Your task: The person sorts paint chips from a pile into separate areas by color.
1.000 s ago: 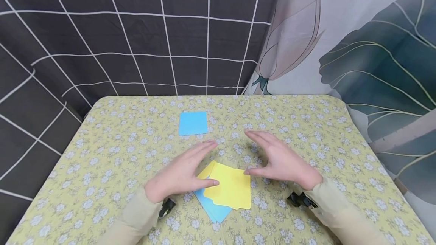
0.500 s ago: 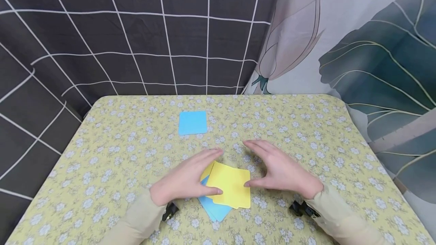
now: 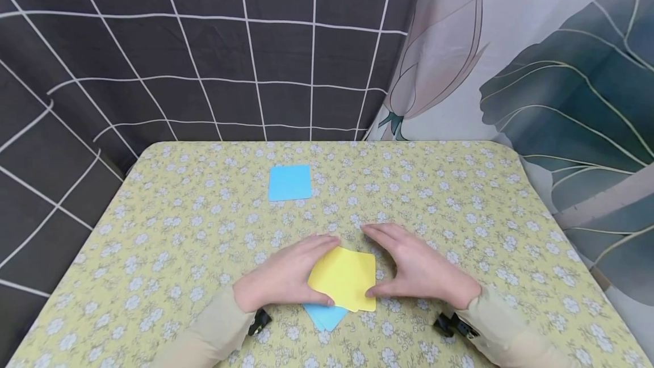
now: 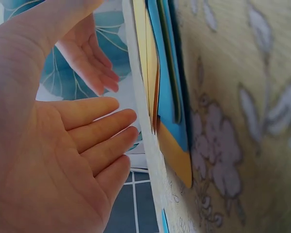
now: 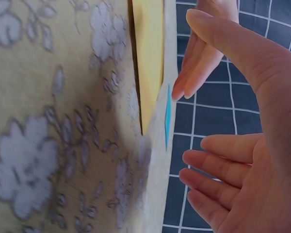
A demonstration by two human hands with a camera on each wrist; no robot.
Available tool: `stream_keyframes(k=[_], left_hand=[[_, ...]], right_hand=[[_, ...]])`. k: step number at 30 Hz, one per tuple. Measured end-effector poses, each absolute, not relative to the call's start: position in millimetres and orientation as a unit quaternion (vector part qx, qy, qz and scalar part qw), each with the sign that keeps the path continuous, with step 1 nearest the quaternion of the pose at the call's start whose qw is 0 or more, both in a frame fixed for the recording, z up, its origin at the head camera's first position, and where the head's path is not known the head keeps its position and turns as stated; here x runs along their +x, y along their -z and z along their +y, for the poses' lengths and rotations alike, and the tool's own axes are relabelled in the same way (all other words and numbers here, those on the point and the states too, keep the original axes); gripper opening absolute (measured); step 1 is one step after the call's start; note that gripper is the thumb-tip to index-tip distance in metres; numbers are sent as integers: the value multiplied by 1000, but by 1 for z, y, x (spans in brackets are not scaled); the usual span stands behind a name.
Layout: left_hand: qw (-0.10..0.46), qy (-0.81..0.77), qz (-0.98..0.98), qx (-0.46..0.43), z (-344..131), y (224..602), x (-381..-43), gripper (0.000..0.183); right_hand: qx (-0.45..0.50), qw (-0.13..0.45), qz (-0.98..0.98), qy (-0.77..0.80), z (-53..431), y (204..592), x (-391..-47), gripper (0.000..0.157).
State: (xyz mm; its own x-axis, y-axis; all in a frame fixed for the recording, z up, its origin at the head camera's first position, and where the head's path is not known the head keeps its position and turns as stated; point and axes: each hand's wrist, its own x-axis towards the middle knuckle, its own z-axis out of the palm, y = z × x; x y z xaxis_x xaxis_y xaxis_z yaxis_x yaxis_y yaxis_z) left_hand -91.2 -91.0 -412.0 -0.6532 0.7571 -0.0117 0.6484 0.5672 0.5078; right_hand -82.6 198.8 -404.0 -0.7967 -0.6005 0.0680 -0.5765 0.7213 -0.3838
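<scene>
A loose, fanned pile of square cards lies on the table, with yellow cards on top and blue cards showing from under their near edge. On the left side of the pile my left hand hovers with fingers extended and thumb apart, overlapping the pile's edge in the head view. My right hand mirrors it on the right, its thumb tip over the right edge of the yellow cards. The left wrist view shows a bare palm beside the stacked edges. Nothing is held in the right palm either.
A single blue square lies farther back, left of centre, on the floral tablecloth. Behind the table hangs a dark cloth with a white grid. A curtain with large leaves stands to the right.
Both hands have come down and nearer to the person, over the pile's sides. The left hand has also shifted right, covering more of the pile. The cards have not visibly moved.
</scene>
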Motion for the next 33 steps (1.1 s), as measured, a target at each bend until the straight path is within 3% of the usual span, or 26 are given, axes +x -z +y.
stream_keyframes(k=[33], left_hand=[[137,-231,873,407,-91,417,-91,101]], right_hand=[[-319,73,919,220,191,423,-69,101]])
